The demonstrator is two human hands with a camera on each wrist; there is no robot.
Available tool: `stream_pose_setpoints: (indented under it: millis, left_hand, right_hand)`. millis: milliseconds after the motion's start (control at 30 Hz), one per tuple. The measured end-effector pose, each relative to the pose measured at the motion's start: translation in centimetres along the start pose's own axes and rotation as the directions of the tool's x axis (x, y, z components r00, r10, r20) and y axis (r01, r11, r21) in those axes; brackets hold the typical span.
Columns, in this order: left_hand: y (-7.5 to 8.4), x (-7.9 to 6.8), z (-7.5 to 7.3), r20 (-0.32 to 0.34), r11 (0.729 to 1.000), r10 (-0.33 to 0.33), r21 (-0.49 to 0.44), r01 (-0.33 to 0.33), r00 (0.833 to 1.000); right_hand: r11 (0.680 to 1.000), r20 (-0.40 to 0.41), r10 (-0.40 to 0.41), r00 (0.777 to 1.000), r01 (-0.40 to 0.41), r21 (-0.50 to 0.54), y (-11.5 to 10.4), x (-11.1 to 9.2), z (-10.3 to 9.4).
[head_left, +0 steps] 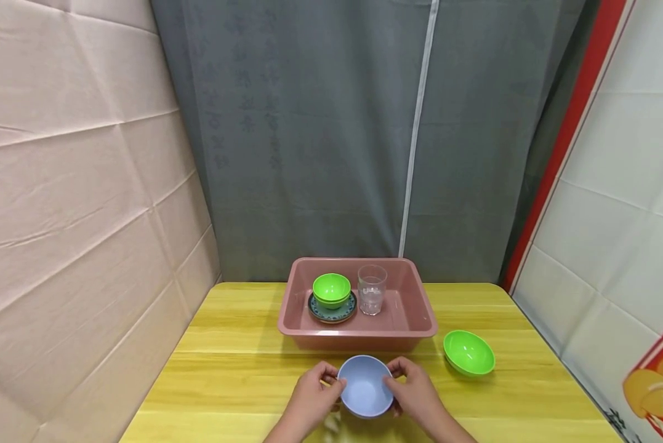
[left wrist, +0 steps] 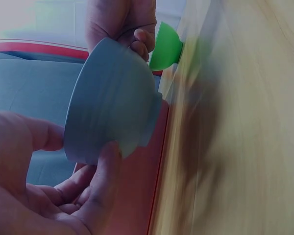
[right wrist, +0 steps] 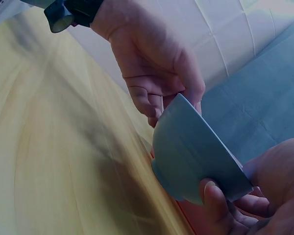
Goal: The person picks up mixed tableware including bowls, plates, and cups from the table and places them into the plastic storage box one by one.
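Observation:
A light blue bowl (head_left: 365,387) is held just above the table, in front of the pink basin. My left hand (head_left: 316,394) grips its left side, thumb at the rim and fingers beneath. On the opposite side my right hand (head_left: 417,394) pinches the rim in the same way. Both wrist views show the bowl (left wrist: 110,103) raised off the wood, its foot clear of the surface. In the right wrist view the right hand (right wrist: 269,191) has a fingertip against the bowl's outer wall.
Behind the bowl stands the pink basin (head_left: 359,341). Inside are green bowls (head_left: 331,288) stacked on patterned plates (head_left: 333,315), and a clear glass (head_left: 372,290). Another green bowl (head_left: 468,353) sits on the wooden table (head_left: 226,369) to the right. A grey curtain (head_left: 309,135) hangs behind.

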State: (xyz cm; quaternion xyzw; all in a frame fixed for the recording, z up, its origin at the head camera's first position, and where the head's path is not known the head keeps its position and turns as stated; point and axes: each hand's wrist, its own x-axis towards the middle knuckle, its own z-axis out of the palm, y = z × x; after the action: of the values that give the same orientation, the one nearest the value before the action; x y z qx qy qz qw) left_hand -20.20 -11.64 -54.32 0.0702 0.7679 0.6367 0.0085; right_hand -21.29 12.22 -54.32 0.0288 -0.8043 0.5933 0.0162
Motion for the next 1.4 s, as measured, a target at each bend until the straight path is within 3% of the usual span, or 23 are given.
stream_pose_setpoints:
  millis: [367, 567, 767, 933, 1067, 1267, 1400]
  left_hand:
    - [-0.4, 0.2, 0.0, -0.104, 0.991, 0.041, 0.129, -0.027, 0.994]
    - [-0.6, 0.6, -0.9, -0.106, 0.99, 0.02, 0.139, -0.005, 0.994]
    - [0.0, 0.9, -2.7, -0.085, 0.984, 0.033, 0.179, -0.018, 0.996]
    - [1.6, 1.0, -4.1, -0.028, 0.994, 0.006, 0.108, -0.003, 1.0]
    - [3.3, 1.4, -5.2, 0.001, 0.997, 0.005, 0.072, -0.005, 1.0]
    - [5.8, 2.6, -7.2, -0.007, 0.99, 0.019, 0.139, -0.017, 1.0]
    - [7.5, 4.3, -8.4, -0.027, 0.975, 0.041, 0.221, -0.034, 0.999]
  right_hand:
    - [1.0, 0.039, -0.011, 0.999, 0.01, 0.026, -0.3, -0.4, 0.5]
    - [0.999, 0.081, 0.008, 0.997, -0.011, 0.036, -0.5, -0.4, 0.3]
    - [0.997, 0.017, 0.001, 1.0, 0.0, -0.079, -0.3, -0.1, -0.6]
    - [0.96, 0.013, -0.087, 0.996, 0.088, -0.267, 0.3, 0.0, -1.4]
    - [0.931, 0.055, -0.152, 0.987, 0.161, -0.328, 1.1, -0.1, -1.7]
    - [0.898, 0.105, -0.218, 0.97, 0.241, -0.367, 1.7, -0.4, -2.0]
    - [0.871, 0.139, -0.215, 0.967, 0.254, -0.42, 1.8, -0.4, -2.4]
